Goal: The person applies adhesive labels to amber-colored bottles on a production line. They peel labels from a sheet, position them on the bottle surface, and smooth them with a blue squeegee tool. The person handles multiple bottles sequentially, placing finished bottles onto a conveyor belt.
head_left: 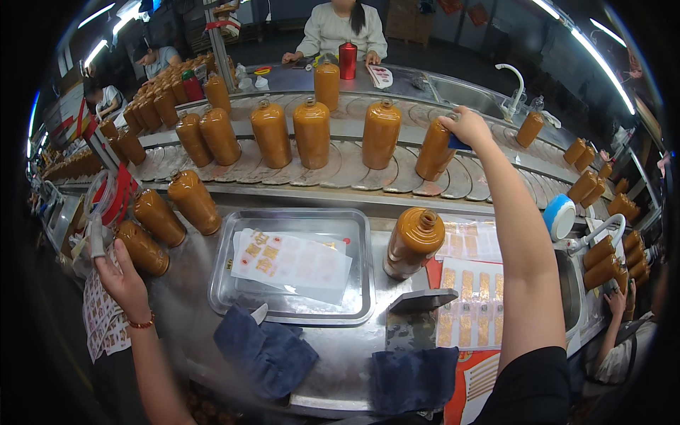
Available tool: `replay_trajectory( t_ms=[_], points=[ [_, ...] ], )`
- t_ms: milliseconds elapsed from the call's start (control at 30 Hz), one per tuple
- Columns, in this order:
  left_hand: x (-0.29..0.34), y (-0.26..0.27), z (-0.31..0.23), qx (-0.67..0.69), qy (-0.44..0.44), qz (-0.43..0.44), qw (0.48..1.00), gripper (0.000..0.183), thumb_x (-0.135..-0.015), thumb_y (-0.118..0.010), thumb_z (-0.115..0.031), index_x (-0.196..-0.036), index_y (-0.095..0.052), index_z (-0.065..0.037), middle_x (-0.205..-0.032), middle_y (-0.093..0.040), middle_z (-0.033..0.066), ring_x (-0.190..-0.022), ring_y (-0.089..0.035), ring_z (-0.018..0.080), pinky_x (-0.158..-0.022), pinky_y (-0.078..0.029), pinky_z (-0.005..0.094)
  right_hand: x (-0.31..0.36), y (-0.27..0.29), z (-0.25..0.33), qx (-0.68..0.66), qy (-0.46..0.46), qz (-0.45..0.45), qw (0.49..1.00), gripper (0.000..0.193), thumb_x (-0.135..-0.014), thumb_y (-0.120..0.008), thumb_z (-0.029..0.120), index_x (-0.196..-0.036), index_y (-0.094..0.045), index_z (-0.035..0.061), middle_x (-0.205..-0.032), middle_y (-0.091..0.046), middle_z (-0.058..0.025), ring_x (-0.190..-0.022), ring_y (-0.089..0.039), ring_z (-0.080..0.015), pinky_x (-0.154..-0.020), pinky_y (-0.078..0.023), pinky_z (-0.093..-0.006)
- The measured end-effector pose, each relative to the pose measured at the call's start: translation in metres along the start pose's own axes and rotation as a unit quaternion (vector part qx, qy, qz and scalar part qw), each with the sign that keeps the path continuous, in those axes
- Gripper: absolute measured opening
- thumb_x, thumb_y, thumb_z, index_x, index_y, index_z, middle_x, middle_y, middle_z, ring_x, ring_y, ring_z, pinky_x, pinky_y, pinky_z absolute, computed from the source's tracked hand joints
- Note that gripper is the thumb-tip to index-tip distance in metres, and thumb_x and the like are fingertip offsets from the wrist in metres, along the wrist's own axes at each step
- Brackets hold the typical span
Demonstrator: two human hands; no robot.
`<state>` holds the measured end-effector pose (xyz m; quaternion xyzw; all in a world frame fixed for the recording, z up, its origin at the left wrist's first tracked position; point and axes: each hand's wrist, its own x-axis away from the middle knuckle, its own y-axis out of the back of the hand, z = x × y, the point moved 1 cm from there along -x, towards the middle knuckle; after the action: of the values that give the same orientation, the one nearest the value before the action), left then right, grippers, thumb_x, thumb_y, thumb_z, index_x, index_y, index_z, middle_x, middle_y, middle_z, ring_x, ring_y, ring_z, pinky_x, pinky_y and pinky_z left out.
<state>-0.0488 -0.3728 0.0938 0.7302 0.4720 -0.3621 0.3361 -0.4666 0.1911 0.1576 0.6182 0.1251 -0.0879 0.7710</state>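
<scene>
My right hand (467, 127) reaches over the conveyor, its fingers closed round the shoulder of a glossy orange-brown bottle (433, 152). A small dark blue piece (459, 144) shows under the palm against the bottle. At the left, my left hand (126, 285) is raised with thumb and finger apart and nothing visible between them; a pale wrap appears on one finger. It is beside a brown bottle (144, 248) on the bench. Another brown bottle (418, 237) stands upright right of a metal tray (366, 283), which holds sheets of gold-and-red stickers (283, 261).
Several brown bottles line the conveyor (340, 157). Sticker sheets (470, 301), a grey block (423, 300) and dark blue cloths (265, 354) lie on the bench. A sink (570, 290) is at right. A person (347, 32) sits across, near a red bottle (348, 61).
</scene>
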Motion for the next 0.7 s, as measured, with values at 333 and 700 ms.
replay_trajectory(
  t_ms=[333,700],
  points=[
    [0.076,-0.120,-0.189,0.163,-0.041,0.358,0.919,0.074,-0.090,-0.073,-0.026,-0.150,-0.044,0.004,-0.149,-0.045,0.0240,-0.138,-0.045,0.0355,-0.117,-0.035,0.0432,0.035,-0.003,-0.056,-0.019,-0.008,0.000,1.000,0.087,-0.093,-0.070,0.051,-0.154,-0.037,-0.0001,-0.128,-0.066,-0.0299,-0.119,-0.067,-0.0372,-0.100,-0.053,-0.0442],
    [0.162,-0.306,-0.227,0.338,0.206,0.541,0.742,0.096,-0.067,-0.095,-0.041,-0.136,-0.044,0.001,-0.133,-0.061,0.0181,-0.125,-0.060,0.0250,-0.107,-0.049,0.0372,0.205,0.128,-0.123,-0.220,0.036,0.181,0.958,0.044,-0.098,-0.069,0.040,-0.124,-0.073,0.0040,-0.096,-0.073,-0.0072,-0.085,-0.069,-0.0105,-0.077,-0.053,-0.0261]
  ],
)
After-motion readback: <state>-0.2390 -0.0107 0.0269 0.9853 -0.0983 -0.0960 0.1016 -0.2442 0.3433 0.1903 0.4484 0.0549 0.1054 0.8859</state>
